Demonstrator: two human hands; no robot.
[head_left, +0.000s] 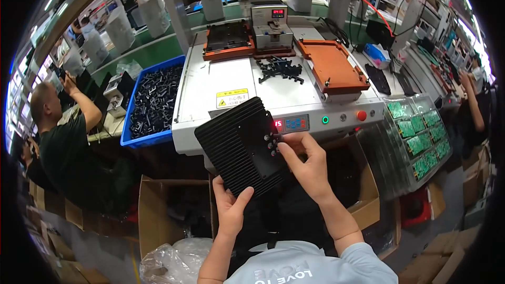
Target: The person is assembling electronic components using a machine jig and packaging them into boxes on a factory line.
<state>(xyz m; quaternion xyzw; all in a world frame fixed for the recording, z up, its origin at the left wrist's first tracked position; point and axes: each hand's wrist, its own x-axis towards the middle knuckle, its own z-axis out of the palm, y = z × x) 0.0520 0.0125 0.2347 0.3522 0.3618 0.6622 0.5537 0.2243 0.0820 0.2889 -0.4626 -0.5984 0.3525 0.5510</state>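
A black finned metal housing (239, 147) is tilted in front of me, above the cartons and before the white machine's front panel. My left hand (231, 208) grips its lower edge, with the thumb on the ribbed face. Several small round silvery parts (271, 144) sit near the housing's right side. There my right hand (305, 160) is closed in a pinch, thumb and forefinger at the housing's edge beside those parts. Whatever lies between these fingertips is too small or hidden to name.
The white bench machine (205, 81) carries an orange fixture (336, 66), a second fixture with a black plate (229, 39) and a pile of black clips (279, 68). A blue bin (152, 139) of black parts stands left; green circuit boards (415, 144) lie right. Another person (68, 137) works at left.
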